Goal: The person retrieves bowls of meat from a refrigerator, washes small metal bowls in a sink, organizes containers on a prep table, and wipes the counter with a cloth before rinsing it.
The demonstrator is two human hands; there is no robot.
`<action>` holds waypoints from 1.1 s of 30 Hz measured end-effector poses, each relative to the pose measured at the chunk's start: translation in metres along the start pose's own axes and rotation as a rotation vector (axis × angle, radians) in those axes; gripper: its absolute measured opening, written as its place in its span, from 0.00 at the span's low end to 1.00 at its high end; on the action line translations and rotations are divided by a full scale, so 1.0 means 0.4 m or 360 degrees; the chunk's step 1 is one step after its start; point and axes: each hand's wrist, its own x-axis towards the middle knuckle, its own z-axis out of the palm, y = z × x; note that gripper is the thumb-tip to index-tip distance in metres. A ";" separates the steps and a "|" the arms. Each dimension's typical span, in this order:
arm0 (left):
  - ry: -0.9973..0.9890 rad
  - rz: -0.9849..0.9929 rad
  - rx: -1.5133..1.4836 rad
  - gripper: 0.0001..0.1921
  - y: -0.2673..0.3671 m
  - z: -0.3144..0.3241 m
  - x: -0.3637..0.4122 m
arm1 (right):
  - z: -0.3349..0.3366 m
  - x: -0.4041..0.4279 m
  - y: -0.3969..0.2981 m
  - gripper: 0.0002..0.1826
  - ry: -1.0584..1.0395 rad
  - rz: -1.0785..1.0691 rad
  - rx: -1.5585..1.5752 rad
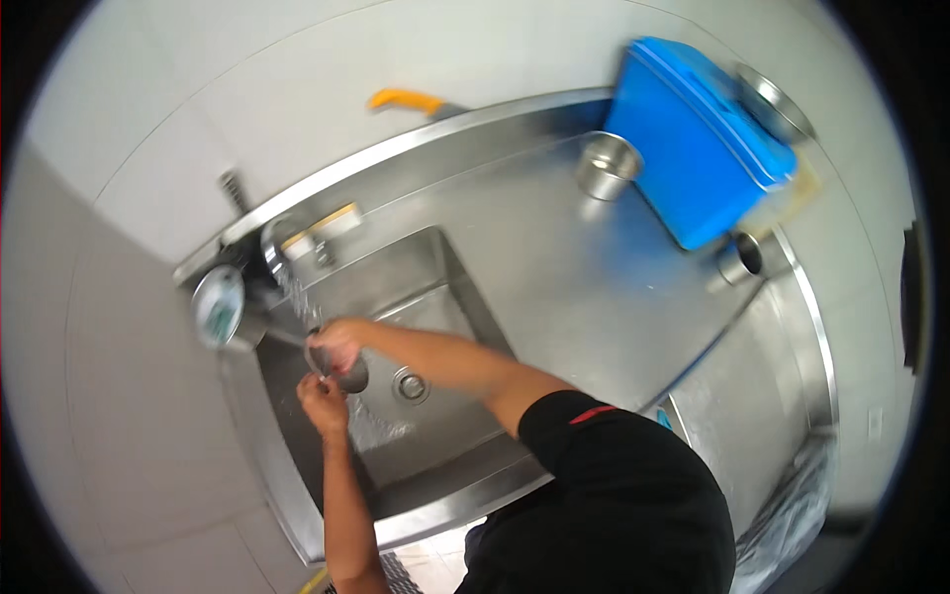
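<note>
A steel vessel (358, 377), probably a cup or small pot, hangs tilted over the stainless steel sink basin (423, 449). My left hand (323, 405) grips its rim from the near side. Across its mouth lies my right hand (340, 346), with the fingers at or inside the opening; blur hides exactly how they touch it. Water runs from the curved tap (273, 249) towards my hands, and some splashes on the basin floor left of the drain (411, 385).
A metal container (220, 308) with green contents stands on the sink's left rim. On the right counter are a steel pot (608, 165), a blue cool box (686, 141), a steel cup (741, 258) and a hose (701, 356). An orange-handled tool (407, 99) rests behind the back edge.
</note>
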 end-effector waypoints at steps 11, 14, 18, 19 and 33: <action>-0.0153 0.0174 -0.0048 0.08 0.120 0.093 0.043 | 0.057 -0.086 -0.034 0.13 0.1478 -0.0546 -0.0202; -0.0010 0.0453 -0.0055 0.15 0.080 0.091 0.059 | 0.073 -0.110 -0.021 0.14 0.1380 -0.0585 -0.0456; -0.0158 -0.0382 -0.0590 0.18 0.154 0.130 0.141 | 0.036 -0.174 0.016 0.11 0.1317 -0.0897 -0.0114; -0.0152 -0.0343 -0.0743 0.20 0.190 0.141 0.169 | 0.011 -0.179 0.031 0.08 0.1364 -0.0992 -0.0203; -0.0950 -0.1713 -0.2103 0.23 0.033 0.185 0.200 | 0.046 -0.157 0.121 0.11 0.1383 -0.1296 -0.1041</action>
